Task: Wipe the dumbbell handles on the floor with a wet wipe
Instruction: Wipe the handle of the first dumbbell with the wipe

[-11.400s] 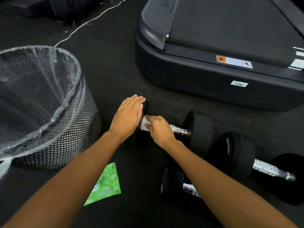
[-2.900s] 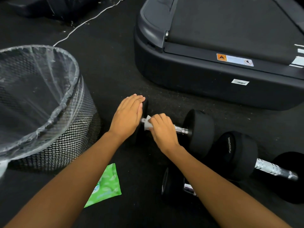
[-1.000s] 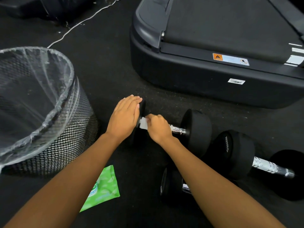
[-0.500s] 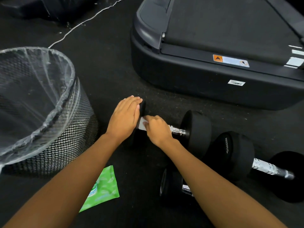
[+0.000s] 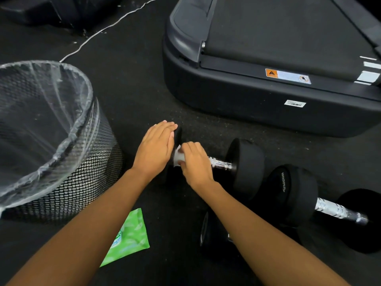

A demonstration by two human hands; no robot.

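Chrome knurled dumbbell handle [image 5: 219,163] on the floor [image 5: 144,89] runs left-right; right hand [image 5: 195,162] pinches white wet wipe [image 5: 177,156] round its left end (bare metal lies rightward); left hand [image 5: 154,149], fingers straight, presses the black end weight [image 5: 178,133].

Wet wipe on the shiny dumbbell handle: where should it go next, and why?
Probably slide it right. The right hand holds the wet wipe on the dumbbell handle beside the left weight; the stretch toward the right weight is bare. The left hand rests flat on the left weight.
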